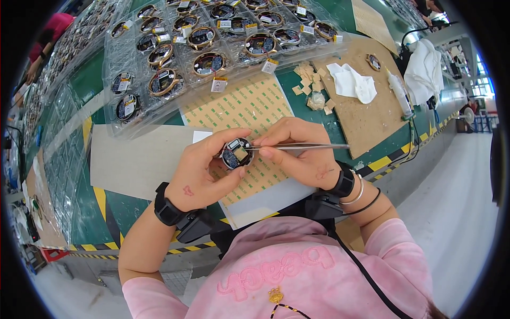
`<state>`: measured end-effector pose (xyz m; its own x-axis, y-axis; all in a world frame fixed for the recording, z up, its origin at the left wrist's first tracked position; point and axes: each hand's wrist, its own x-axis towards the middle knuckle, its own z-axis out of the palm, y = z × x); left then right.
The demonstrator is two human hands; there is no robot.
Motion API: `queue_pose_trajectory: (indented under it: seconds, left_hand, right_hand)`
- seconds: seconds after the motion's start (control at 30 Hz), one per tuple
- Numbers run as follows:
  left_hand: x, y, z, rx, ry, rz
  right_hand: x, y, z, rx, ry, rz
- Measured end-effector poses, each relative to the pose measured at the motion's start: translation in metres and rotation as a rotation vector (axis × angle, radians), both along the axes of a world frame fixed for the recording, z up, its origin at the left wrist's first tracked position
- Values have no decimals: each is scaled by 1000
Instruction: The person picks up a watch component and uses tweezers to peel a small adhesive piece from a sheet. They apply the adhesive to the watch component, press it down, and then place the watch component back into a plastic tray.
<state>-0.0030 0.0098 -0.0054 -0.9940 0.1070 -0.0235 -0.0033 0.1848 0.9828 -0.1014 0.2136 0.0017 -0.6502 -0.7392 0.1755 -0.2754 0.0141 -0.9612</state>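
My left hand [204,167] is closed around a round watch case [232,161] with a dark circuit board inside, held by its rim between thumb and fingers. A small tan square [240,154] lies on the board. My right hand [297,146] pinches metal tweezers [313,145], whose tips reach into the case at its right side. The rear of the tweezers sticks out to the right past my knuckles. Beneath both hands lies a tan adhesive-backed sheet [260,106] with printed rows. Whether the tips grip anything is too small to tell.
A clear plastic tray [119,56] at the back holds several watch cases with small batteries. Tan squares [305,77] lie beside a brown board [366,119], which carries a white cloth [351,82], a loose case [373,62] and a white syringe-like tube [399,94]. Grey card [138,159] lies left.
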Motion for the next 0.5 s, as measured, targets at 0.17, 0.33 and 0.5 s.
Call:
queue_pose_trajectory:
  seconds: [0.17, 0.33, 0.5]
  left_hand:
    - [-1, 3, 0, 54, 6, 9]
    - [-2, 4, -1, 92, -6, 14]
    - [1, 3, 3, 186, -31, 29]
  right_hand:
    - [-1, 1, -1, -20, -117, 39]
    - [-9, 6, -4, -172, -86, 18]
    - [-29, 25, 15, 34, 321, -410]
